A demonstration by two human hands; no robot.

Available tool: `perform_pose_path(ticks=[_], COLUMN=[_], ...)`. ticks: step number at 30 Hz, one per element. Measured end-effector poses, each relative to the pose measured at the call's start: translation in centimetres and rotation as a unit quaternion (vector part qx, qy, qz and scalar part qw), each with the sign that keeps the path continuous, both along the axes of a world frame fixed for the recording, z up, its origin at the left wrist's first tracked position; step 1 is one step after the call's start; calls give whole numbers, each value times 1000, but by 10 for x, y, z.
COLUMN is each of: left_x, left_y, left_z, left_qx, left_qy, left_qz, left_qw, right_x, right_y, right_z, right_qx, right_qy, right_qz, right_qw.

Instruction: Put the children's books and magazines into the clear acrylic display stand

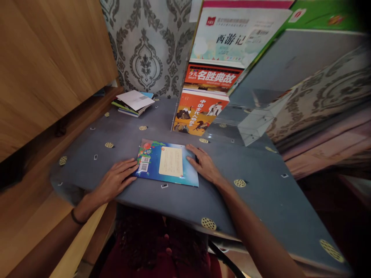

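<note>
A blue book [153, 170] lies closed and flat on the table near its front edge, with a barcode and a pale yellow text panel on its cover. My left hand [117, 179] rests on the tabletop at the book's left edge, fingers stretched out with their tips touching it. On the other side, my right hand [203, 164] lies with its fingers extended over the book's upper right corner. Neither hand is gripping the book.
A clear stepped rack [255, 123] stands behind the book, its left part holding several upright books, among them an orange one [199, 112]. Back left lies a small stack of books [135, 102]. Wooden furniture [55, 65] borders the left; a patterned wall [147, 50] is behind.
</note>
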State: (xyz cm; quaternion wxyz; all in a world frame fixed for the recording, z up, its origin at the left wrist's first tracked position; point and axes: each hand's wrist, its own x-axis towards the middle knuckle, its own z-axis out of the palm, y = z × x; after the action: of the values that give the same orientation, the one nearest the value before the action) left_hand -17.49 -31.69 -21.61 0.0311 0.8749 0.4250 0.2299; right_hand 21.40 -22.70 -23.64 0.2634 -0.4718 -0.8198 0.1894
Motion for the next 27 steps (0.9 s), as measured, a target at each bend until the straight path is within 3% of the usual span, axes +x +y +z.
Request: perform_pose_path(ticks=[5, 12, 20, 27], left_x=[11, 50, 86, 113], left_y=[-4, 14, 13, 6], left_z=[8, 14, 41, 49], left_qx=[40, 64, 35, 18], left_qy=[53, 170, 295, 361], left_qz=[-12, -56, -104, -103], left_qw=[998, 982, 949, 927], right_x=[-1, -1, -3, -3], right_y=[0, -1, -2, -4], right_z=[-1, 0, 2, 3], right_qx=[4, 11, 15, 21], right_qy=[-1, -6, -18, -20], right_qz=[2, 2, 1, -1], right_qw=[1000, 1000, 1000, 1000])
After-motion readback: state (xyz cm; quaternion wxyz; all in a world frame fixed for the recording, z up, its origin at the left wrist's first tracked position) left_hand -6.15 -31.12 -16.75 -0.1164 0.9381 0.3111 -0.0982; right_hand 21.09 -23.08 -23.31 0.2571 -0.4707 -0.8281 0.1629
